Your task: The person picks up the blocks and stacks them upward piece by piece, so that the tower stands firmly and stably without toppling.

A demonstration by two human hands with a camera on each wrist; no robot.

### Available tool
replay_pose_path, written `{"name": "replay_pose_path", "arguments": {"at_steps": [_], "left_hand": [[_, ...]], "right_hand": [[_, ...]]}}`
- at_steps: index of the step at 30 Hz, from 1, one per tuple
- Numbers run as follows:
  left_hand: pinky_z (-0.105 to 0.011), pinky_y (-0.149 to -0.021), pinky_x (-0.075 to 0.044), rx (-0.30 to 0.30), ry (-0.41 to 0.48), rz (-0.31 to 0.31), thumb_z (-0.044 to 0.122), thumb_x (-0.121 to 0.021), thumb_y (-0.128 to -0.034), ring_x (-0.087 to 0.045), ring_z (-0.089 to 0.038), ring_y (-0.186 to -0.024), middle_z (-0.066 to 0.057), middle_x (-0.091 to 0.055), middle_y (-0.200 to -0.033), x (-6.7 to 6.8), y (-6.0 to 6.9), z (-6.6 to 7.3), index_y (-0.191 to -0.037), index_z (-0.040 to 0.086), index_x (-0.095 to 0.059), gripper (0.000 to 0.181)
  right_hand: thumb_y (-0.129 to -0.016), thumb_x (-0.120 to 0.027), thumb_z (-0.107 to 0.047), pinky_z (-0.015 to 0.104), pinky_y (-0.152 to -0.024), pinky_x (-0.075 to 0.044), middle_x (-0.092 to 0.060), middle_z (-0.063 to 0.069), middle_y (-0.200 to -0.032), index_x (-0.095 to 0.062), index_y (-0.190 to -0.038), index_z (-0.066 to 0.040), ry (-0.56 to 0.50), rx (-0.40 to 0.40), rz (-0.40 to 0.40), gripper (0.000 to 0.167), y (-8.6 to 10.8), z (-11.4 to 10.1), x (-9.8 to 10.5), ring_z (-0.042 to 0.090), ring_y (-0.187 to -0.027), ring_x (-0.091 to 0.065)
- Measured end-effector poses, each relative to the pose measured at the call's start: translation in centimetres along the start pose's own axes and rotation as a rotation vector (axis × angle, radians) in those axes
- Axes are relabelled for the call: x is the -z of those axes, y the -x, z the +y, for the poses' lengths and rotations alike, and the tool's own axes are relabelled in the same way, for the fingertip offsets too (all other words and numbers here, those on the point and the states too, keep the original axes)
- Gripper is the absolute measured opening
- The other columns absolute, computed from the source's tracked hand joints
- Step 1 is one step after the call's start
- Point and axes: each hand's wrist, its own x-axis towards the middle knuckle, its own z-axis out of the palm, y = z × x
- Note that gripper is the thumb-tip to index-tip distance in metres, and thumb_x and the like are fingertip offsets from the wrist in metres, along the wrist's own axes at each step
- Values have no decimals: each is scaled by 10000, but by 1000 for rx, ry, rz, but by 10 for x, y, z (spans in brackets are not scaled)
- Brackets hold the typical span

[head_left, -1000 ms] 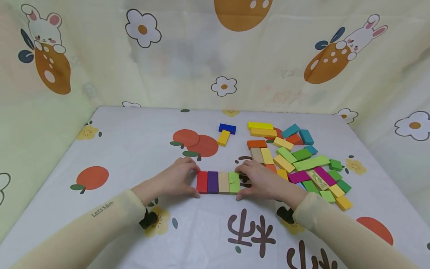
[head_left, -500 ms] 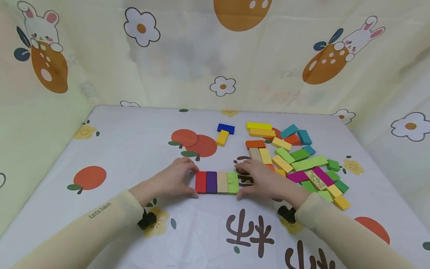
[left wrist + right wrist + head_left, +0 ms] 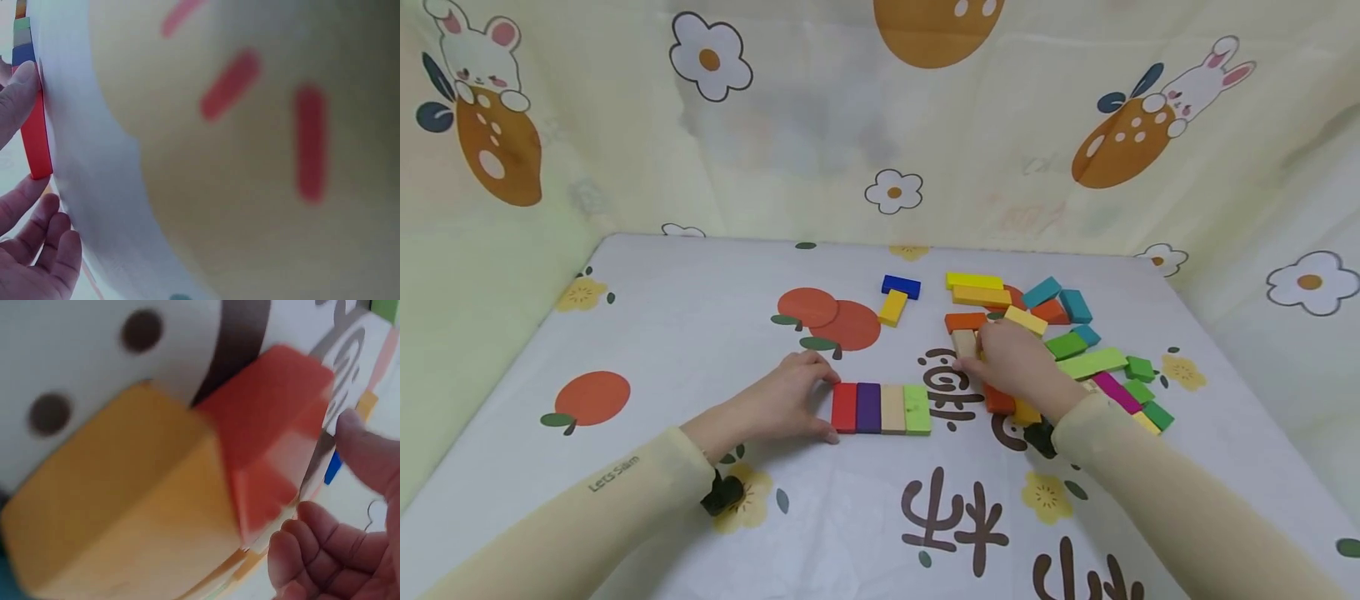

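Note:
Red (image 3: 844, 409), purple (image 3: 868, 409), beige (image 3: 892, 410) and light green (image 3: 917, 410) blocks lie side by side in a row. My left hand (image 3: 778, 402) pinches the red block by its ends, thumb at the near end and index finger at the far end; the left wrist view shows this red block (image 3: 36, 134) between thumb and finger. At the left edge of the block pile, my right hand (image 3: 1018, 364) has its thumb and fingers around another beige block (image 3: 964, 343). Beside that hand, the right wrist view shows an orange-red block (image 3: 269, 425) and a yellow block (image 3: 119, 500).
Behind the row, a blue block (image 3: 901, 287) touches a yellow one (image 3: 892, 307). Several mixed-colour blocks, among them a long light green block (image 3: 1092, 362), spread out on the right, partly hidden by my right hand and sleeve. A patterned cloth (image 3: 700, 292) covers the table.
My right hand has left the light green end of the row and moved right and away from me to the beige block at the pile. My left hand stays at the red block.

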Motion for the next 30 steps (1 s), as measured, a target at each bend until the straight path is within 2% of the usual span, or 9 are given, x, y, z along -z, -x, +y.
{"name": "replay_pose_path", "arguments": {"at_steps": [3,7,9,12,15,18,21,26,30], "left_hand": [[-444,-1108,-485,-3,-3,5,331,-913,-756,-482,-284,-1307,-83,-582,-1292,-1,0,0,-1274,62,-666,634],[-440,-1110,-482,2,1,8,326,-917,-753,-481,-285,-1304,-83,-582,-1294,0,1,1,-1271,62,-669,632],[-449,-1108,-483,-7,-3,9,322,-918,-751,-483,-294,-1301,-90,-582,-1290,-1,0,1,-1264,57,-669,628],[-449,-1108,-484,-9,2,8,317,-917,-753,-479,-295,-1306,-90,-581,-1291,-1,0,0,-1264,56,-668,625],[-444,-1108,-486,-5,8,7,312,-914,-756,-476,-288,-1309,-88,-579,-1292,0,0,1,-1269,57,-665,625],[-446,-1107,-487,-5,2,5,309,-912,-760,-477,-289,-1308,-91,-579,-1295,1,1,1,-1272,55,-663,623],[-449,-1103,-490,-8,-4,5,308,-910,-762,-480,-291,-1305,-96,-580,-1297,1,1,0,-1276,53,-660,626],[-436,-1111,-485,-4,4,8,316,-911,-763,-485,-279,-1300,-93,-583,-1306,0,0,-1,-1299,45,-635,662],[-425,-1118,-479,-1,14,6,321,-916,-757,-489,-272,-1299,-92,-584,-1314,0,0,-1,-1288,37,-629,667]], "right_hand": [[-919,-752,-438,275,-601,-409,-541,63,-663,-620,-813,-45,21,-15,11,428,0,-8,1,215,-689,-549],[-907,-772,-402,277,-590,-394,-524,60,-636,-618,-785,-43,27,-51,1,409,0,-15,2,218,-665,-552],[-905,-778,-366,281,-599,-405,-557,72,-677,-645,-837,-21,10,-70,-14,376,-1,-17,2,225,-691,-561],[-914,-776,-287,305,-672,-477,-631,105,-812,-689,-984,15,-11,-52,-22,321,0,-16,0,247,-784,-578],[-925,-768,-213,350,-783,-530,-666,118,-957,-707,-1157,7,-37,30,-18,325,0,-15,-2,259,-881,-578],[-932,-762,-182,373,-836,-548,-676,112,-1013,-687,-1270,-24,-63,113,-29,381,1,-13,-3,253,-912,-579],[-942,-749,-177,384,-851,-559,-692,110,-1015,-689,-1272,-27,-97,128,-41,367,3,-11,-2,249,-907,-593],[-956,-729,-148,420,-927,-575,-729,120,-1042,-711,-1212,-8,-131,92,-45,292,4,-10,1,255,-932,-620],[-961,-719,-131,407,-932,-580,-737,112,-1068,-707,-1236,-13,-176,129,-76,299,-2,-16,1,238,-935,-635]]}}
